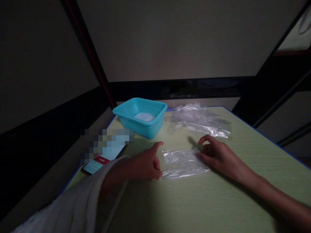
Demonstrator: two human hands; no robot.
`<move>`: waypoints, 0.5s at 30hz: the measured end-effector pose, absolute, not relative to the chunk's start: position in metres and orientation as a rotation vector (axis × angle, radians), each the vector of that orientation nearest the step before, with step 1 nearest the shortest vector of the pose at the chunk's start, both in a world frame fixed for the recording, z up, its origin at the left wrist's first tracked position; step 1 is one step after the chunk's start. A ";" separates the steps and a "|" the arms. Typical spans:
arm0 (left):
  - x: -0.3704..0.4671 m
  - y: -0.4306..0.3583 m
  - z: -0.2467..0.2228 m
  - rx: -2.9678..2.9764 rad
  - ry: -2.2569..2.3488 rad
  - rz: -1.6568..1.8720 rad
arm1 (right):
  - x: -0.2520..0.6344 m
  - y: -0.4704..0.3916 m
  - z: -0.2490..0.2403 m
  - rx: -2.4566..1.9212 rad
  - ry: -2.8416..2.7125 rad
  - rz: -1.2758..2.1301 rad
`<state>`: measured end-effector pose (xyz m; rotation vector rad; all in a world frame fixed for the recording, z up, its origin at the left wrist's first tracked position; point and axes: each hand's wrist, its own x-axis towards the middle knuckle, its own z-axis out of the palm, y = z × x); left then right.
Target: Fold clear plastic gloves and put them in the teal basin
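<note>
Though bright, phone screen (pixel 113 149) unreadable.

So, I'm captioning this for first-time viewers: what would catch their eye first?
Probably the bright turquoise basin, at the far left of the table. Next, the shiny clear plastic sheet or bag lying flat between the left hand and right hand, then the crumpled clear plastic right of the basin.

Pixelation covering the phone's (pixel 109 152) upper part, at the surface's (pixel 184 204) left edge; its screen text not reading. Basin wall hiding the lower part of the white item (pixel 145 116), near the far left corner. Picture edge cutting off right forearm (pixel 274 194) and left sleeve (pixel 73 204).
</note>
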<state>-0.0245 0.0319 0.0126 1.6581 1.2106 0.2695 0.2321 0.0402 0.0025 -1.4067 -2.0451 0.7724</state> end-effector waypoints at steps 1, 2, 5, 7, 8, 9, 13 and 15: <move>-0.024 0.032 0.013 1.659 1.217 0.265 | 0.234 0.040 0.003 -1.413 -2.071 0.721; -0.024 0.032 0.013 1.664 1.220 0.263 | 0.235 0.041 0.005 -1.418 -2.099 0.670; -0.025 0.031 0.013 1.669 1.209 0.274 | 0.240 0.040 0.012 -1.413 -2.194 0.542; -0.025 0.031 0.012 1.662 1.195 0.286 | 0.243 0.039 0.016 -1.327 -2.298 0.487; -0.025 0.032 0.012 1.656 1.189 0.289 | 0.245 0.038 0.018 -1.258 -2.367 0.467; -0.024 0.032 0.012 1.650 1.187 0.289 | 0.246 0.037 0.018 -1.179 -2.445 0.452; -0.025 0.033 0.011 1.626 1.190 0.291 | 0.250 0.035 0.012 -0.911 -2.750 0.424; -0.025 0.034 0.011 1.606 1.182 0.283 | 0.250 0.034 0.006 -0.824 -2.842 0.414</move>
